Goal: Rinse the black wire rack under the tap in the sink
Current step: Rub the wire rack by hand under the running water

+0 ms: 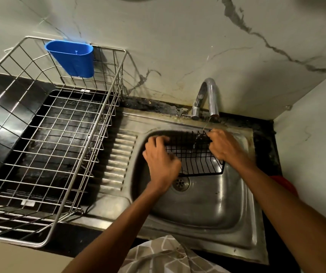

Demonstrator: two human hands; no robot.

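We look down on a large silver wire dish-drying basket [45, 146] standing on the black counter at the left, its near corner just beside the ribbed drainboard of a stainless-steel sink [207, 209]. Over the sink's basin, we hold a small black wire rack [194, 154] by both ends, above the round drain [180, 183] and tilted so its far edge rises toward the curved chrome tap [207, 97]. Our left hand [161, 156] curls its fingers over the rack's left end, gripping it; our right hand [227, 148] closes around the right end, thumb side near the top wires. A thin stream of water [205, 126] falls from the spout onto the rack's upper right part. A blue plastic cutlery cup [72, 58] hangs on the basket's far rail, against the veined white marble wall [178, 46].
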